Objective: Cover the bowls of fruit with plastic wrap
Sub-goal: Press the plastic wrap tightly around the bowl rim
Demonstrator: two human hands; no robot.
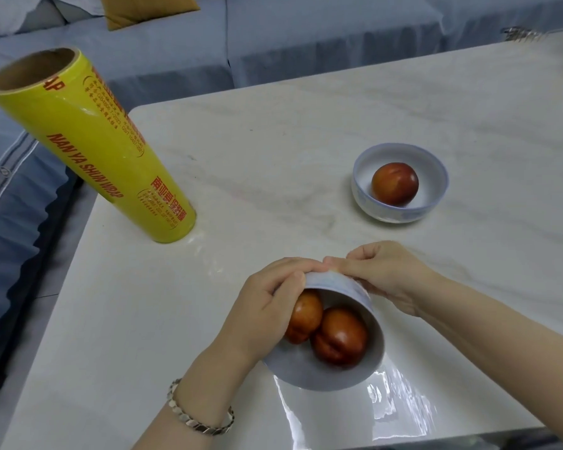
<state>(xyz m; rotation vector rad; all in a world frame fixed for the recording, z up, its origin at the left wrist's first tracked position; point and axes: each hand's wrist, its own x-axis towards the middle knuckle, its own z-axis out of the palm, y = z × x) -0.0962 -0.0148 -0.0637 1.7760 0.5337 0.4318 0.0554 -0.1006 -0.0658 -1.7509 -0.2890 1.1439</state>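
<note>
Clear film [400,407] lies glossy and wrinkled on the table [273,157] toward its near right corner, running up under the bowl [309,375], which sits close to the near edge, tipped so its mouth faces the person. Two red fruits [338,339] rest against its lower wall. The left hand [264,313] grips the upper left rim with curled fingers; the right hand [384,274], fingers also curled, appears to pinch film against the bowl's outer wall near the base. Whether film already spans the mouth cannot be told. The step looks like tucking the film round the outside, and it goes best if the film is pulled taut across the rim first, then smoothed down the wall all round so it clings, with the bowl set level again before the fruits roll. The far bowl [390,216], holding one fruit [394,183], stands uncovered nearer the right edge, and the roll [101,147] stands upright at the left edge, ready for it.
</note>
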